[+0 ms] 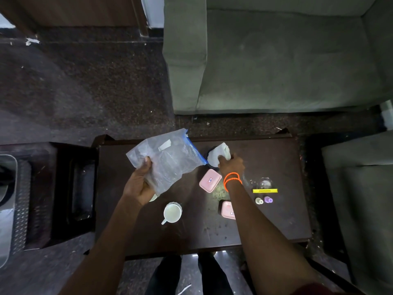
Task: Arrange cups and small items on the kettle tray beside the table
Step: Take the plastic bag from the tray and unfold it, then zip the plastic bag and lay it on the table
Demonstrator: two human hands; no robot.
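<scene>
My left grip (140, 184) holds the zip bag (168, 158) clear of the worktop (276, 220) while my right grip (230, 165) pinches the white packet (219, 154) to lift it.

On the table (276, 220) I count one white cup (172, 212), two pink boxes (210, 180), two small bottles (259, 201), and one yellow strip (265, 190). There is also one clear plastic bag (165, 158) and one white packet (220, 155).
</scene>
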